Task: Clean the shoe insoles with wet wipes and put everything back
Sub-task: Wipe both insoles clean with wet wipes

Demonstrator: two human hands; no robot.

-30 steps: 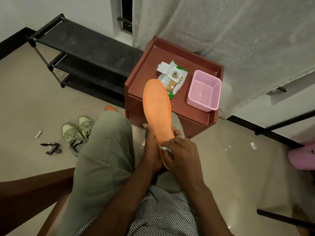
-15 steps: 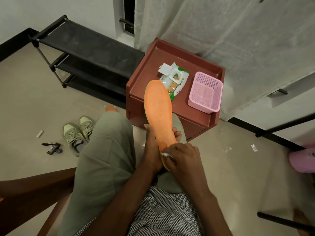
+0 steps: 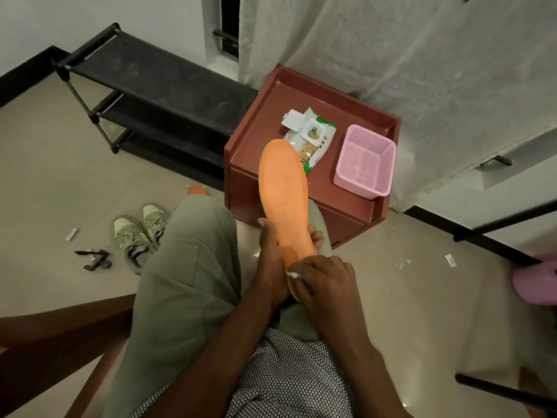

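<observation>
An orange insole (image 3: 284, 191) stands tilted over my lap, toe pointing away. My left hand (image 3: 272, 257) grips its heel part from the left and underneath. My right hand (image 3: 324, 282) presses a white wet wipe (image 3: 294, 275) against the heel end; only a small bit of the wipe shows. A wet wipe pack (image 3: 310, 140) with its lid flipped open lies on the brown bedside table (image 3: 271, 125). A pair of grey-green shoes (image 3: 138, 230) stands on the floor at the left. A second orange insole tip (image 3: 197, 190) peeks out behind my left knee.
A pink mesh basket (image 3: 366, 164) sits on the table's right side. A black shoe rack (image 3: 144, 98) stands at the back left. Small black tools (image 3: 95, 259) and a white scrap (image 3: 72, 235) lie on the floor. A white curtain (image 3: 391, 55) hangs behind.
My right hand with the wipe has shifted slightly along the heel end of the insole. The left hand keeps its hold.
</observation>
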